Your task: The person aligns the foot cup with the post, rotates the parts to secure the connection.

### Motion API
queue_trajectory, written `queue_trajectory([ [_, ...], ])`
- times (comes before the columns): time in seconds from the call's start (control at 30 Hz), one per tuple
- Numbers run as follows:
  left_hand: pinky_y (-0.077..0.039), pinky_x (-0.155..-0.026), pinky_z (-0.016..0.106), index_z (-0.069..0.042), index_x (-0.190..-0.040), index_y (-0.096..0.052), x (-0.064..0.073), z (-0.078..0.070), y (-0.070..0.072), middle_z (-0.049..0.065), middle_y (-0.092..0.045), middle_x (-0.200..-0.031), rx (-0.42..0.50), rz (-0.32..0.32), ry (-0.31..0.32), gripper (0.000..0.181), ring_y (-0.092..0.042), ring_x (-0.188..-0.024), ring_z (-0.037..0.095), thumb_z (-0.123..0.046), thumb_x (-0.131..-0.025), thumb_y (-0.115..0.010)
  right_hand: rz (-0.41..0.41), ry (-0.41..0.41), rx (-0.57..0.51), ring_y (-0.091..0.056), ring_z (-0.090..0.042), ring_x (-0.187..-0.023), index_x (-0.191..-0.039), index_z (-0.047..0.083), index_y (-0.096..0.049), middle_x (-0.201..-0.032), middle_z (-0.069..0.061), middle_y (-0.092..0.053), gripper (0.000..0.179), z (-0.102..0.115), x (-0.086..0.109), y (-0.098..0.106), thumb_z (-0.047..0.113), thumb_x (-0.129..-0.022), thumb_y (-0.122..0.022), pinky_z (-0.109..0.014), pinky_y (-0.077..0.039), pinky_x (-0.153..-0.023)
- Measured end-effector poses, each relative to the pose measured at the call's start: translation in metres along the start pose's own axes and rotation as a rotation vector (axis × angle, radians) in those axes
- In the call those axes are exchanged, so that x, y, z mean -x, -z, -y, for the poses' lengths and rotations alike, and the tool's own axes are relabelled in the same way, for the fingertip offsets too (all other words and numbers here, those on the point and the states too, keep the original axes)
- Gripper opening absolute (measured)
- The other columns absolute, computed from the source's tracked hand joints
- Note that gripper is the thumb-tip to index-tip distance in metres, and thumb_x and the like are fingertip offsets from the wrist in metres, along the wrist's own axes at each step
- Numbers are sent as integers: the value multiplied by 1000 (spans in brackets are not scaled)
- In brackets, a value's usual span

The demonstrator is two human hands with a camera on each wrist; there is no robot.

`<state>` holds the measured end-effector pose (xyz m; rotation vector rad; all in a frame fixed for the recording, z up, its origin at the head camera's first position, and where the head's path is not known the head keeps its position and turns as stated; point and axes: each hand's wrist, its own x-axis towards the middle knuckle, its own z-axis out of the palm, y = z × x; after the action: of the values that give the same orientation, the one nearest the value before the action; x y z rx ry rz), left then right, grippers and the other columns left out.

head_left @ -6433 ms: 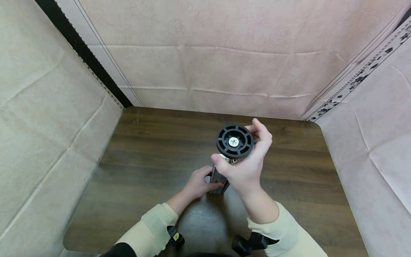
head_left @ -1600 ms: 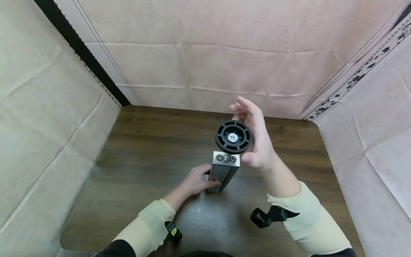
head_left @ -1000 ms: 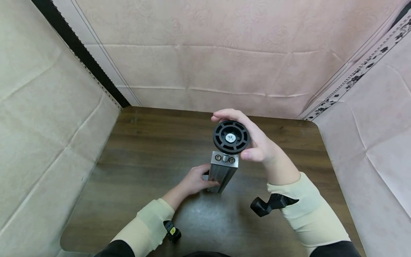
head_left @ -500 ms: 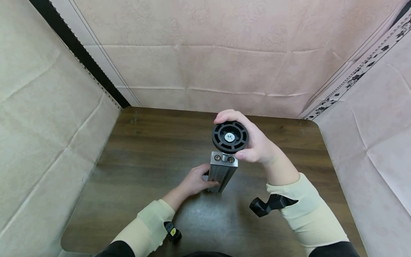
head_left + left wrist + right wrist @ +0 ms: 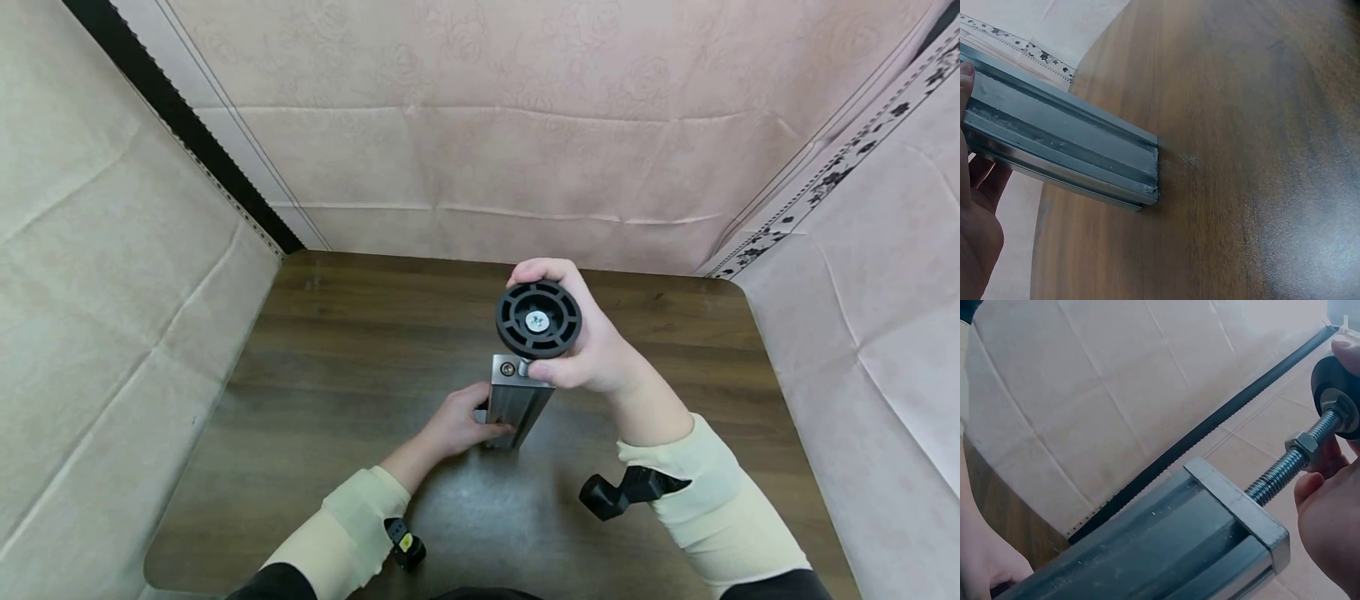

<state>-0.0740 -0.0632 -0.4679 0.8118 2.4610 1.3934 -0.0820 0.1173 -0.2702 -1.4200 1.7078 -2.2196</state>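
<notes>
An aluminium profile point(image 5: 517, 408) stands on the table, gripped low on its left side by my left hand point(image 5: 455, 429). A metal end plate point(image 5: 1235, 503) caps its top. From this plate rises a threaded rod point(image 5: 1272, 484) carrying a hex nut point(image 5: 1302, 449), with a round black levelling foot point(image 5: 537, 319) at its end. My right hand point(image 5: 600, 358) holds the foot by its rim, fingers bent round the far side and thumb at the near side, partly over the end plate. In the left wrist view the profile's lower end point(image 5: 1147, 175) meets the wood.
The wood-grain table point(image 5: 337, 375) has rounded corners. Pale cloth point(image 5: 480, 167) hangs behind it and along both sides. Black camera mounts point(image 5: 630, 492) are strapped to both sleeves.
Earlier my right hand's fingers stood spread beside the foot; they have since closed round its rim. In the last half second the thumb slid left over the plate. The left hand keeps its place.
</notes>
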Motion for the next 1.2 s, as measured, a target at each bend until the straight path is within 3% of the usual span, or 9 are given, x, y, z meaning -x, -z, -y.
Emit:
queue_trajectory([
  [0.2,-48,-85,35,-15,-108,-63,0,0,-1,0,-64,-108,2,-4,-8,39,-59,-99,14,-23,-74,-80,-107,45,83,-44,-15,-102,-124,15,-37,-120,-4,-39,63,2,4,-11,27,-77,-77,-23,-41,-84],
  [0.53,-48,-85,34,-15,-108,-63,0,1,-4,1,-64,-107,-8,-12,-29,39,-59,-100,15,-23,-74,-80,-407,102,230,-51,-11,-95,-120,6,-34,-117,-3,-40,71,-4,14,-31,30,-72,-81,-20,-41,-84],
  [0.83,-48,-86,36,-17,-108,-63,0,-1,-3,-1,-64,-108,8,13,-4,38,-59,-102,15,-25,-75,-80,-452,126,320,-51,-12,-94,-116,-2,-33,-118,-4,-38,72,-5,14,-37,34,-74,-79,-22,-41,-84],
  [1.03,-47,-88,37,-17,-110,-62,-1,-2,0,0,-64,-110,16,8,6,40,-59,-104,17,-24,-75,-80,-453,109,382,-52,-12,-94,-112,-17,-23,-118,-1,-37,85,-3,10,-40,36,-74,-77,-23,-42,-83],
  [1.2,-47,-88,37,-18,-113,-61,-2,-1,2,-1,-63,-114,13,27,14,41,-58,-106,16,-25,-76,-79,-503,112,433,-53,-13,-93,-113,-18,-22,-115,0,-39,88,-3,9,-44,39,-73,-77,-23,-42,-83],
])
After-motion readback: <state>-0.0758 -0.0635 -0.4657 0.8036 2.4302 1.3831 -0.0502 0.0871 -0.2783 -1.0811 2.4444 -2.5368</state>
